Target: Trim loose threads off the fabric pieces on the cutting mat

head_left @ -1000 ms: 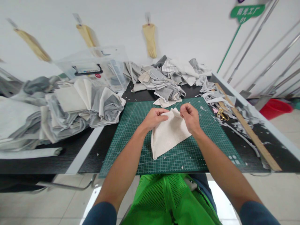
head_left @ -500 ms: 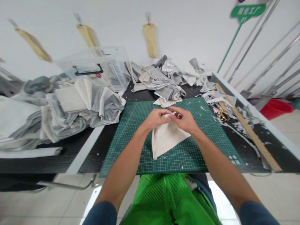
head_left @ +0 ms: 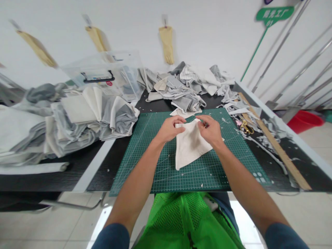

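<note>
Left hand (head_left: pixel 169 129) and right hand (head_left: pixel 210 129) reach in over the tabletop's (head_left: pixel 119 166) front edge, forearms slanting inward, each clamped on the white cloth's (head_left: pixel 192 147) far edge. The cloth is over the mat's (head_left: pixel 145 138) middle, bare mat showing toward its left, right and front edges. Scraps (head_left: pixel 186 95) overlap the mat's back edge

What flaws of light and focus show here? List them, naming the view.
Head view: bright glare on the floor toward the bottom edge; head view: the leftmost yellow glove looks soft and stretched; head view: a soft shadow falls on the cream cloth.
</note>
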Motion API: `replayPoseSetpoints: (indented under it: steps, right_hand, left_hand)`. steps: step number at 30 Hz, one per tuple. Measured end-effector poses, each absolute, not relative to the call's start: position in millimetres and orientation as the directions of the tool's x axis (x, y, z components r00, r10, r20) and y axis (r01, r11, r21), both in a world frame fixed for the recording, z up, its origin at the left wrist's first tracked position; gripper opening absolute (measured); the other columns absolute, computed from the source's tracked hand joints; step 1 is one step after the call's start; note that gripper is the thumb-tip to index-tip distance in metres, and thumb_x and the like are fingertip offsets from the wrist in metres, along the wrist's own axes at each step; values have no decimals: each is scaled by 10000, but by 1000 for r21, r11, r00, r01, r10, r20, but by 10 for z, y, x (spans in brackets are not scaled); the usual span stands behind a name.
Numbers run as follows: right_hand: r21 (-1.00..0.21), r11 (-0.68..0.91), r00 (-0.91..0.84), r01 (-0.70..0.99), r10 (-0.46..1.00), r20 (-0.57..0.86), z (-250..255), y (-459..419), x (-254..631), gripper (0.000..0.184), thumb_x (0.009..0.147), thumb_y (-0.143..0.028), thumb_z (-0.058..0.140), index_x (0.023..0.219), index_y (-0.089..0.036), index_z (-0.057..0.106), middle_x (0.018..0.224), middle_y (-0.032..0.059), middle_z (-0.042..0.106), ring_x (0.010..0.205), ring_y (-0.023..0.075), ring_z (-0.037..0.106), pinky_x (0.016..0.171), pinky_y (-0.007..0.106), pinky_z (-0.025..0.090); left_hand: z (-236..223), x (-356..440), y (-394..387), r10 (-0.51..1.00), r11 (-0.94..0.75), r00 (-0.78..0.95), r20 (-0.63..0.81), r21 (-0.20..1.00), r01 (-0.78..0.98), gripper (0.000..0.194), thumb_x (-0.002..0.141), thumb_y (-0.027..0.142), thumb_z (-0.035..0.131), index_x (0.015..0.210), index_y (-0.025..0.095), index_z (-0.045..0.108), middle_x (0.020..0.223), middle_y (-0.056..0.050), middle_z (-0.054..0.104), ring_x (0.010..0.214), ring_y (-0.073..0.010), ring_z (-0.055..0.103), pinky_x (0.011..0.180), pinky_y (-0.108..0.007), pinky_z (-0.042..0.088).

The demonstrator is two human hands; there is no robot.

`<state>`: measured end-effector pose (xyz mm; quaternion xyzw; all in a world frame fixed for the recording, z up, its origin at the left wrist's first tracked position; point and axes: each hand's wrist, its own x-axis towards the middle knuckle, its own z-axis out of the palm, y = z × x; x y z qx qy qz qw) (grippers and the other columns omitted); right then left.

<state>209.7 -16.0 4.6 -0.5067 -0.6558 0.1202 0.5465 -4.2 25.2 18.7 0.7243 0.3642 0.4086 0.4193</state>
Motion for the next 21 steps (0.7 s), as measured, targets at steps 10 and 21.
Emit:
replayPoseSetpoints:
  steps: [10, 21]
  right_hand:
    - [-770, 455, -6, 448, 862, 506, 35, -192, 1994, 154, 874, -342, 673, 871, -202, 739, 796, 33, 712, 709, 162, 605, 678, 307, 478]
    - [-843, 414, -103, 343, 909, 405, 34, -193, 1913, 308, 898, -487, 648, 924, -195, 743, 760, 16, 692, 645, 141, 550, 605, 280, 418]
  left_hand:
    - [209, -3, 211, 857, -382, 416, 303, 916, 119, 447, 680, 239, 821, 1100, 155, 694, 955, -63, 740, 828, -154, 675, 723, -236, 460]
    - [166, 40, 188, 795, -301, 543, 270, 953, -32, 628, 657, 306, 885, 1226, 176, 652, 1043, -102, 759, 787, -154, 664, 684, -250, 475]
